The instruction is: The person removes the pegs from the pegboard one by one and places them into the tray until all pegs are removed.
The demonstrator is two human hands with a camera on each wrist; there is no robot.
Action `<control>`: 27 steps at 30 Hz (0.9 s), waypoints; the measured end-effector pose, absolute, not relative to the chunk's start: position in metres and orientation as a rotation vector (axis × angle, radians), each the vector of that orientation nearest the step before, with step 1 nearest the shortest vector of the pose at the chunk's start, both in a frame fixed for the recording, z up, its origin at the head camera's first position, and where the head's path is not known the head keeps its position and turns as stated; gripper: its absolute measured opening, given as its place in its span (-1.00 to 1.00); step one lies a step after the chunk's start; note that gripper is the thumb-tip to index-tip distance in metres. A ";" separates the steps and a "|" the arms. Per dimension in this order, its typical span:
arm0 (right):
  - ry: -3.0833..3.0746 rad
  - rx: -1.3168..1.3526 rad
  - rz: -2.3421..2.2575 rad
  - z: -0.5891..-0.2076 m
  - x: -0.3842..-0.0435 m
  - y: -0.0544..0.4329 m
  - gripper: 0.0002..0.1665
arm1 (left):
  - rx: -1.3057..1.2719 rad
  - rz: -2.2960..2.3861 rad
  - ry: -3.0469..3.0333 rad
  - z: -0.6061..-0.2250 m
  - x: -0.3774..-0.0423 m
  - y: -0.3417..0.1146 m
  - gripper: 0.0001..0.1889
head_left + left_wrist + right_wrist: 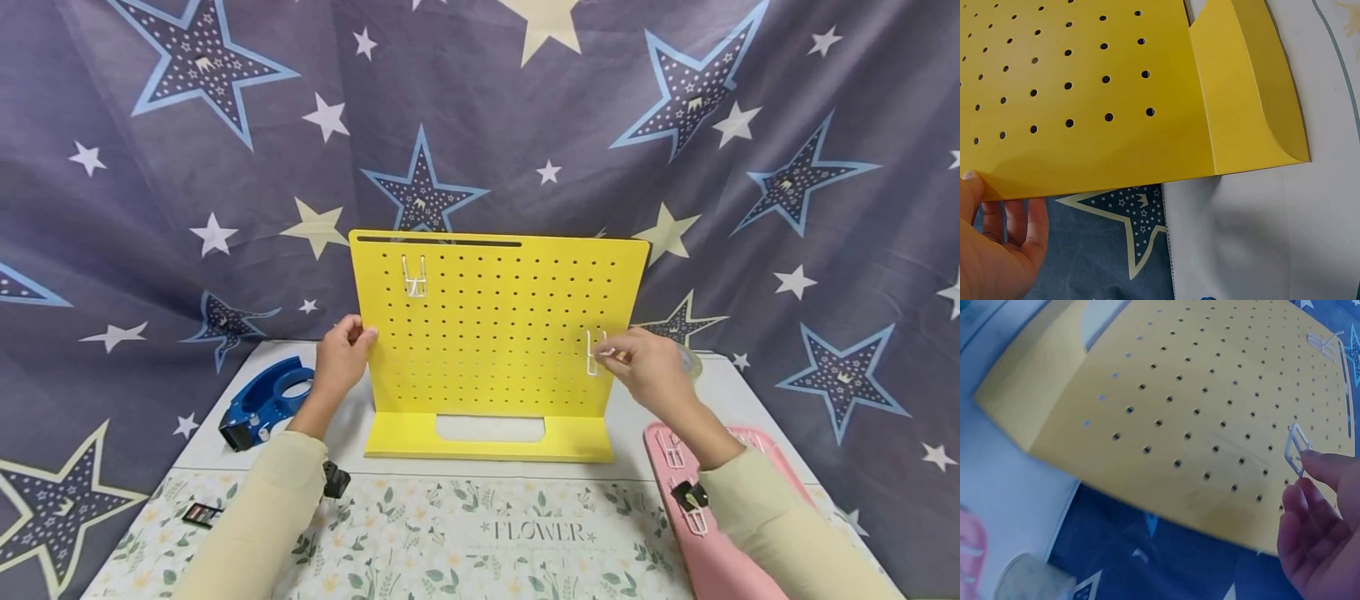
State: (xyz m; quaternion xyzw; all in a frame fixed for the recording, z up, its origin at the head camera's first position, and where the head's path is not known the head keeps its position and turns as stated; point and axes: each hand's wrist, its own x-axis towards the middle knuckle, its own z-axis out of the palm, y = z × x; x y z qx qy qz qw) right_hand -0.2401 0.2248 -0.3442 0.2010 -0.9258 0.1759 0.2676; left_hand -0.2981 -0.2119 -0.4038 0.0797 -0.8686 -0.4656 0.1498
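Observation:
A yellow pegboard (487, 333) stands upright on its folded base. My left hand (343, 354) grips its left edge, thumb in front and fingers behind, as the left wrist view also shows. Between the thumb and fingers of my right hand (648, 367) is a white wire hook (1296, 447), held against the right part of the board. Whether its ends sit in the holes cannot be made out. Another white wire hook (414, 277) hangs near the board's upper left corner.
On the right lies a pink tray (723, 554) with several white hooks. A blue tape dispenser (262, 404) is at the left, with a small dark card-like item (201, 515) nearer me. A tape roll (688, 360) stands behind my right hand. A starred curtain (480, 108) hangs behind.

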 end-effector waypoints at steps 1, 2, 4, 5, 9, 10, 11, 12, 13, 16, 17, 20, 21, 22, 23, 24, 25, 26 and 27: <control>-2.515 0.533 0.468 -0.345 -0.238 0.230 -0.91 | 0.230 -1.335 -2.495 -0.403 -0.298 -0.212 -0.74; -2.536 0.522 0.462 -0.346 -0.237 0.235 -0.91 | 0.232 -1.332 -2.495 -0.403 -0.298 -0.211 -0.74; -2.568 0.515 0.453 -0.348 -0.234 0.246 -0.92 | 0.235 -1.324 -2.495 -0.402 -0.298 -0.211 -0.74; -2.583 0.515 0.457 -0.349 -0.233 0.251 -0.91 | 0.237 -1.319 -2.497 -0.401 -0.298 -0.211 -0.74; -2.642 0.508 0.504 -0.354 -0.227 0.273 -0.88 | 0.240 -1.310 -2.498 -0.401 -0.297 -0.210 -0.74; -2.653 0.500 0.509 -0.356 -0.225 0.278 -0.88 | 0.240 -1.311 -2.499 -0.401 -0.297 -0.210 -0.74; -2.666 0.489 0.519 -0.357 -0.223 0.284 -0.88 | 0.239 -1.312 -2.499 -0.402 -0.297 -0.210 -0.74; -2.681 0.476 0.522 -0.358 -0.221 0.289 -0.87 | 0.239 -1.314 -2.499 -0.402 -0.297 -0.209 -0.74; -2.692 0.468 0.525 -0.359 -0.219 0.294 -0.87 | 0.238 -1.315 -2.499 -0.402 -0.297 -0.210 -0.74; -2.727 0.459 0.527 -0.361 -0.213 0.308 -0.87 | 0.234 -1.319 -2.497 -0.403 -0.297 -0.210 -0.74; -2.735 0.459 0.528 -0.362 -0.211 0.313 -0.88 | 0.232 -1.317 -2.497 -0.403 -0.297 -0.210 -0.74; -2.739 0.482 0.527 -0.365 -0.204 0.327 -0.87 | 0.228 -1.314 -2.498 -0.403 -0.297 -0.210 -0.74; -2.742 0.492 0.528 -0.366 -0.202 0.332 -0.87 | 0.229 -1.315 -2.500 -0.402 -0.297 -0.210 -0.74; -2.740 0.497 0.520 -0.368 -0.200 0.336 -0.87 | 0.230 -1.315 -2.503 -0.402 -0.297 -0.210 -0.74; -2.741 0.506 0.509 -0.370 -0.198 0.341 -0.88 | 0.230 -1.316 -2.504 -0.402 -0.297 -0.210 -0.73; -2.738 0.517 0.499 -0.372 -0.197 0.346 -0.88 | 0.231 -1.318 -2.505 -0.403 -0.297 -0.210 -0.73; -2.737 0.524 0.490 -0.374 -0.195 0.351 -0.89 | 0.233 -1.319 -2.506 -0.403 -0.298 -0.210 -0.73; -2.731 0.527 0.475 -0.376 -0.193 0.356 -0.89 | 0.234 -1.320 -2.507 -0.403 -0.298 -0.210 -0.73; -2.725 0.528 0.464 -0.378 -0.192 0.361 -0.88 | 0.234 -1.322 -2.508 -0.403 -0.298 -0.210 -0.72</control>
